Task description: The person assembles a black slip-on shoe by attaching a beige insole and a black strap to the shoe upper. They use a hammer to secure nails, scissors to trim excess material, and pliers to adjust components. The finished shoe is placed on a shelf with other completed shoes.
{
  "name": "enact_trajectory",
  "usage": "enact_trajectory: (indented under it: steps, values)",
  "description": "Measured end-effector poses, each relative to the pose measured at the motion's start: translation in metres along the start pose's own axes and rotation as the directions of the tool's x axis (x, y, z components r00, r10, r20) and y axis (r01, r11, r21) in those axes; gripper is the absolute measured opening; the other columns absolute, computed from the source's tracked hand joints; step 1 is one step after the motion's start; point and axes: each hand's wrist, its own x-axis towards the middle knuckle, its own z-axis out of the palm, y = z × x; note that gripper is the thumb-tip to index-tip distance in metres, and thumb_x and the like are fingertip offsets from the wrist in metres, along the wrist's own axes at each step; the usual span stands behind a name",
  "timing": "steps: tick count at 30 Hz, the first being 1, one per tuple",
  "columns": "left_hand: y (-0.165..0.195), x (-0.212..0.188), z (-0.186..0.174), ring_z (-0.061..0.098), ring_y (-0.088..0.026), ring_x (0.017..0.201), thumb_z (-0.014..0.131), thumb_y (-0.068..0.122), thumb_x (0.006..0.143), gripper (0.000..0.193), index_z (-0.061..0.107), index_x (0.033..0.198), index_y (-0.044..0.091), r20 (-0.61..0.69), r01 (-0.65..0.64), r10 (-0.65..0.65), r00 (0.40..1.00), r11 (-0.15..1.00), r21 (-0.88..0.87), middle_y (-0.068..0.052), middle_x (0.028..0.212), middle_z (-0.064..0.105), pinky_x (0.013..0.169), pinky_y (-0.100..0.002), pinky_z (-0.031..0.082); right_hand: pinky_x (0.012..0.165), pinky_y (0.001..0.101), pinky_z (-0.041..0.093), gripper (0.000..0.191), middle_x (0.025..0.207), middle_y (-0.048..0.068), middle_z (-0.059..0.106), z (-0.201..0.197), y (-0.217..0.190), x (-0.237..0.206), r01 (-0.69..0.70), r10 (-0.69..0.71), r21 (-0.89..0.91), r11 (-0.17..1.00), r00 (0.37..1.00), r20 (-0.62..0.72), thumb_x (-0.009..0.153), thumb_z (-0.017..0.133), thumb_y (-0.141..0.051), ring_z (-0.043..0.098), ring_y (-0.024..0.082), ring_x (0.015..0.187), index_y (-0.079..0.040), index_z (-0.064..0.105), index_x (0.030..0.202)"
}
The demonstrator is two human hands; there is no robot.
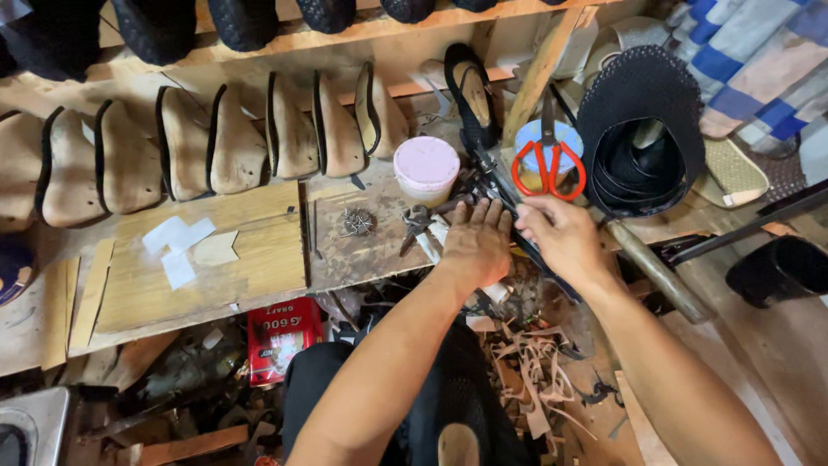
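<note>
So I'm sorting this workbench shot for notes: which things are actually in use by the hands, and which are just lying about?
In use:
left hand pressing flat on the bench
right hand gripping the dark strip

Lying about:
red-handled scissors on a blue tub
pink-lidded tub
pile of tacks
row of shoe lasts
red box
white paper scraps

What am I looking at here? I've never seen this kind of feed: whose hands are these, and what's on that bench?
One camera, worn on a person's head, looks down at their bare hands. The left hand lies flat on a cluttered wooden bench; the right hand grips a dark strip-like piece at the bench edge, though exactly what it is I cannot tell. Nearby stand a pink-lidded tub, red-handled scissors and a small pile of nails. Behind them runs a row of shoe soles.
</note>
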Motion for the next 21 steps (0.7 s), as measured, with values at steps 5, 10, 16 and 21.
enact_trajectory:
  steps: [5, 10, 16, 21]
  values:
    - [0.001, 0.013, 0.009, 0.016, -0.028, 0.155, 0.039, 0.027, 0.098, 0.064, 0.028, 0.158, 0.006, 0.117, 0.064, -0.059, 0.991, 0.997, -0.041, -0.011, 0.168, 0.019, 0.123, -0.052, 0.011, 0.060, 0.0221, 0.050, 0.025, 0.091, 0.009, 0.072, -0.036, -0.034, -0.052, 0.201, -0.188, 0.167, 0.965, 0.978, -0.090, 0.103, 0.064, -0.009, 0.063, 0.009, 0.070, 0.000, 0.064, 0.127]
    - [-0.005, -0.006, -0.011, 0.027, -0.029, 0.154, 0.058, 0.036, 0.095, 0.072, 0.034, 0.155, 0.007, -0.042, -0.027, 0.020, 0.999, 0.985, -0.172, -0.014, 0.165, 0.031, 0.125, -0.054, 0.019, 0.061, 0.0287, 0.057, 0.024, 0.093, 0.018, 0.074, -0.052, -0.050, -0.097, 0.156, -0.179, 0.340, 0.927, 0.983, 0.040, 0.101, 0.061, -0.003, 0.071, 0.019, 0.074, 0.002, 0.063, 0.124]
    - [-0.014, -0.111, -0.031, 0.033, -0.033, 0.155, 0.075, 0.023, 0.084, 0.102, 0.015, 0.166, 0.013, -0.329, -0.433, 0.345, 0.879, 0.289, -0.854, -0.026, 0.165, 0.033, 0.123, -0.052, 0.033, 0.086, 0.0466, 0.060, 0.035, 0.119, 0.033, 0.072, -0.063, -0.019, -0.142, -0.279, -0.139, 0.732, 0.622, 0.880, 0.454, 0.097, 0.057, -0.006, 0.073, 0.041, 0.103, 0.007, 0.063, 0.129]
    - [0.001, -0.208, 0.008, 0.052, -0.029, 0.141, 0.070, 0.022, 0.102, 0.083, 0.017, 0.166, 0.021, -0.359, -0.239, 0.155, 0.920, -0.504, -0.830, -0.018, 0.163, 0.041, 0.117, -0.042, 0.044, 0.081, 0.0503, 0.060, 0.033, 0.114, 0.035, 0.072, -0.026, 0.040, -0.203, -0.279, -0.154, 0.809, 0.517, 0.900, 0.408, 0.101, 0.063, 0.002, 0.072, 0.045, 0.104, 0.007, 0.062, 0.133]
